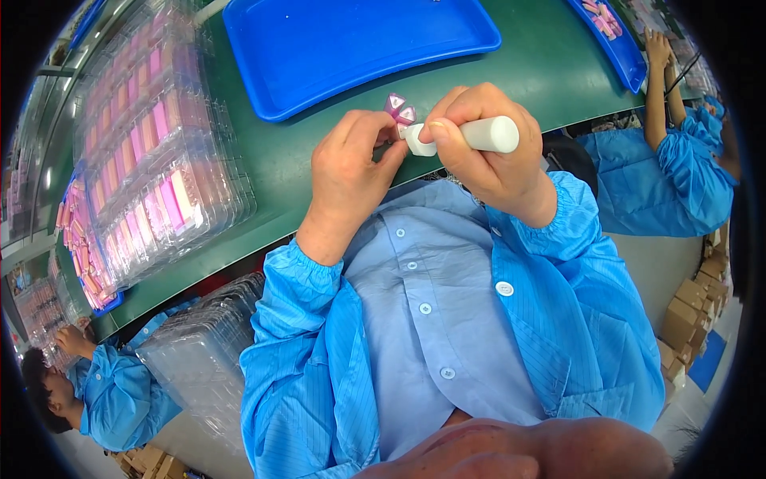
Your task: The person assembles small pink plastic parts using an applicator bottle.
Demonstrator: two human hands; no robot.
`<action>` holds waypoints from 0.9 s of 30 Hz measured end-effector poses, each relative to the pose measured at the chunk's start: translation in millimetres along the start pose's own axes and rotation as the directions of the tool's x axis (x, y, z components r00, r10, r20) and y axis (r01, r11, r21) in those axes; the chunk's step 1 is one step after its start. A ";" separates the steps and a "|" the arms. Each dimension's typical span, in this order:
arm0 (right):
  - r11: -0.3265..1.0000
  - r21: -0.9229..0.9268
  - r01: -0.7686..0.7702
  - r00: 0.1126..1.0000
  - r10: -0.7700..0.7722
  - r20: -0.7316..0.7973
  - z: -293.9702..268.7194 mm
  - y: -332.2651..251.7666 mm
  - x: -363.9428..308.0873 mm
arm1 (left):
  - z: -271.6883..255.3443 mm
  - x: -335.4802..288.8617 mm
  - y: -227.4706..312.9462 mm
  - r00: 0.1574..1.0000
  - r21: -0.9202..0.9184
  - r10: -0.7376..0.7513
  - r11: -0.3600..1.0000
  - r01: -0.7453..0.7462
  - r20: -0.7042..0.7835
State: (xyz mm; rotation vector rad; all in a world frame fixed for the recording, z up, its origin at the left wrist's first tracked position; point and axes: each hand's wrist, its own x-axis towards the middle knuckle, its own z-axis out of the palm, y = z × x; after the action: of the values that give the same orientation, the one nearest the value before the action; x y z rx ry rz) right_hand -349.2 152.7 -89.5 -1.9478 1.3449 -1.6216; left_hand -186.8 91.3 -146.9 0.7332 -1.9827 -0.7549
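My left hand pinches a small piece with pink-purple, petal-like parts and pale triangular ends. Its lower part is hidden by my fingertips. In my right hand is a white tool with a thick round handle and a blocky white head. That head is right up against the small piece, between my two hands; whether they touch I cannot tell. Both hands are over the near edge of the green table.
A blue tray lies beyond my hands. On the left stand stacked clear plastic trays of pink pieces, beside a heap of pink pieces. Another blue tray is at far right. Co-workers in blue sit on both sides.
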 end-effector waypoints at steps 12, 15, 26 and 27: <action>0.876 0.435 -0.209 0.953 0.282 -0.111 -30.7 24.2 18.4 | -4.5 3.6 -20.6 0.961 -0.235 -0.240 0.934 0.268 0.139; 0.878 0.420 -0.227 0.935 0.317 -0.158 -39.3 48.1 19.3 | -10.7 7.6 -14.6 0.847 -0.631 -0.435 0.574 0.522 0.305; 0.739 0.497 -0.455 0.846 0.533 -0.019 -15.6 88.0 -0.8 | -64.4 5.1 56.5 0.999 0.016 -0.030 0.999 0.030 -0.043; 0.736 0.520 -0.434 0.854 0.520 -0.022 -18.4 90.3 -3.8 | -79.5 5.8 62.1 0.998 0.050 -0.029 0.998 0.032 -0.058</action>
State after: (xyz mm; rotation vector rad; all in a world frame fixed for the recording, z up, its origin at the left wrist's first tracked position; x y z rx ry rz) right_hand -407.9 113.9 -149.2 -1.0686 1.1888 -1.6666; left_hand -133.1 108.9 -63.2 0.8085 -1.9491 -0.6965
